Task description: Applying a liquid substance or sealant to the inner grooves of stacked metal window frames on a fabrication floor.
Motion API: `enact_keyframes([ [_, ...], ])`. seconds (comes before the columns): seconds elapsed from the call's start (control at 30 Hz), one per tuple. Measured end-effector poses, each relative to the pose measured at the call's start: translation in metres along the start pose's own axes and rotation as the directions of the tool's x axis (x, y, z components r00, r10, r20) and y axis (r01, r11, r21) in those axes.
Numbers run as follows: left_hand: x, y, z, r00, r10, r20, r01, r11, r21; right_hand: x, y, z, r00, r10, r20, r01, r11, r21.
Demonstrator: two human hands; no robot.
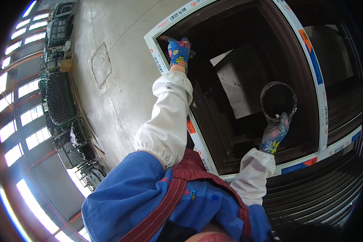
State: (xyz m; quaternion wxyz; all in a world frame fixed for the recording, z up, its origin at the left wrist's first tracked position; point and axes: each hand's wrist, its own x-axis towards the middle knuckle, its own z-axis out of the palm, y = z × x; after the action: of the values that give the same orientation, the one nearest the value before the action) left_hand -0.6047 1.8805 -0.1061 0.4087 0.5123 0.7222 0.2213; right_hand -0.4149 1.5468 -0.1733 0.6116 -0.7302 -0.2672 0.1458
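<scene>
Two gloved hands engaged: left hand (179,51) fingers curl over the door frame (246,161) corner; right hand (275,135) fingers pinch a tape roll (278,101). Loosened grip risks frame slippage.

**Daylight from the left, dark on the right**

Bright rectangular window panes (12,90) are blowing out along the left rim, washing glare over the grey concrete floor (109,80). The dark brown framed panel (246,133) is sitting in shadow. Fisheye distortion is bending edges; corners are vignetting black.

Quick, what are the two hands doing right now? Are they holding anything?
Left hand: closed on the corner of the dark brown door frame with white protective film.
Right hand: closed on a clear round tape roll.
</scene>
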Motion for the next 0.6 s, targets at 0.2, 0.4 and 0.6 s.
enact_keyframes([
  [0.2, 0.006, 0.0, -0.003, 0.994, -0.067, -0.083, 0.085, 0.968, 0.238, 0.011, -0.028, 0.012, 0.804, 0.592, -0.051, -0.459, 0.673, 0.58],
  [0.4, -0.017, -0.002, -0.003, 0.995, 0.0, -0.096, 0.008, 0.996, 0.09, 0.0, 0.004, 0.006, 0.858, 0.513, -0.033, -0.461, 0.796, 0.393],
  [0.6, -0.031, 0.003, -0.004, 0.996, -0.007, -0.089, 0.015, 0.995, 0.094, 0.0, 0.002, 0.004, 0.998, -0.057, 0.028, 0.059, 0.995, -0.079],
])
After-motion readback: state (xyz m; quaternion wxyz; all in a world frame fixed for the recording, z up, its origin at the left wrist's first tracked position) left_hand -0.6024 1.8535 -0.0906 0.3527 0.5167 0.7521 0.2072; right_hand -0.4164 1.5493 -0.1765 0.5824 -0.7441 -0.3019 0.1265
